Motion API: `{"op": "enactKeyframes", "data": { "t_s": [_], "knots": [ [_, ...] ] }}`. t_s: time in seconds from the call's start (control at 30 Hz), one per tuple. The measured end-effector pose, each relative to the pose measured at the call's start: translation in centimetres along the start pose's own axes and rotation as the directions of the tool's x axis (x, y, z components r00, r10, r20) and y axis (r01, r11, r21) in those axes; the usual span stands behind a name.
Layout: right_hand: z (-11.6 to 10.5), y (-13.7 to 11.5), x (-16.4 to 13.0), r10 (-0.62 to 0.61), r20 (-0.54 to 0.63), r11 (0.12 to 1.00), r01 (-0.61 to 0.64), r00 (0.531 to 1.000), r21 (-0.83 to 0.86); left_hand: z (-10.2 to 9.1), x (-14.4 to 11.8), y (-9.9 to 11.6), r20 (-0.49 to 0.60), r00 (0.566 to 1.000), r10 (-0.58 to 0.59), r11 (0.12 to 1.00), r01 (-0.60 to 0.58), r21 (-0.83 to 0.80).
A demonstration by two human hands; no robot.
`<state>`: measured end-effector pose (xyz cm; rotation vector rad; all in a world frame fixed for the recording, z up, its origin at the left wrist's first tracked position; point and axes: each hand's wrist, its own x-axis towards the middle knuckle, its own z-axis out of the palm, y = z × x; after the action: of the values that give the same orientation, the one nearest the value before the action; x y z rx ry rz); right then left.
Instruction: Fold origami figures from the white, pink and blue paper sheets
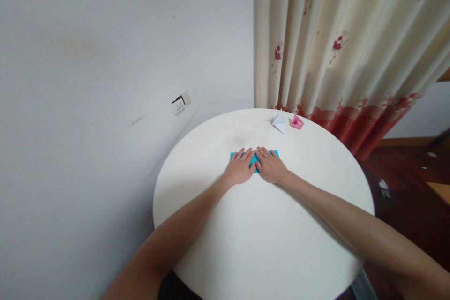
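- Hands side by side at the middle of the round white table (260, 243), both palms down on a turquoise sheet of paper (253, 160).
- Left hand (240, 167) spread flat over the left half of that sheet, fingers extended and lying close together, pressing rather than gripping; nothing pinched or enclosed.
- Right hand (270, 166) laid flat over the right half, fingers likewise straight and together, tips aimed toward the far edge; thumbs of both hands nearly meeting over the sheet's centre.
- Paper flat on the tabletop, a low rectangle, mostly hidden under the two hands; only its outer corners and a sliver between the thumbs visible. Probably folded already, judging from the narrow outline, though hidden layers impossible to confirm.
- Flat, mirrored pressure of this kind suited to holding a sheet still and flattening it evenly from the centre line, hence perhaps the symmetrical pose.
- Forearms stretched well forward across the table, sheet placed past the middle, toward the far side.
- Small white folded paper figure (280, 122) and small pink folded paper figure (297, 122) just beside each other near the far rim, well apart from the hands, set out of the working area.
- Floral curtain (344, 47) hanging behind the table; wall socket (181, 103) low on the grey wall at left.
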<state>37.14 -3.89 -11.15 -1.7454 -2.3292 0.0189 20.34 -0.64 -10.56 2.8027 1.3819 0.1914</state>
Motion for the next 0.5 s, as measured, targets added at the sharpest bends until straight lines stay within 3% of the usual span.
{"op": "enactKeyframes", "data": {
  "t_s": [0.27,0.5],
  "knots": [
    [-0.1,0.09,-0.09,0.042,0.031,0.999,-0.042,0.999,-0.017,-0.19,-0.09,-0.03,0.01,1.0,0.002,1.0,-0.002,-0.011],
    [-0.89,0.85,-0.43,0.296,0.025,0.952,-0.292,0.955,-0.091,-0.25,-0.31,-0.1,-0.004,1.0,0.008,1.0,-0.008,0.001]
  ]
}}
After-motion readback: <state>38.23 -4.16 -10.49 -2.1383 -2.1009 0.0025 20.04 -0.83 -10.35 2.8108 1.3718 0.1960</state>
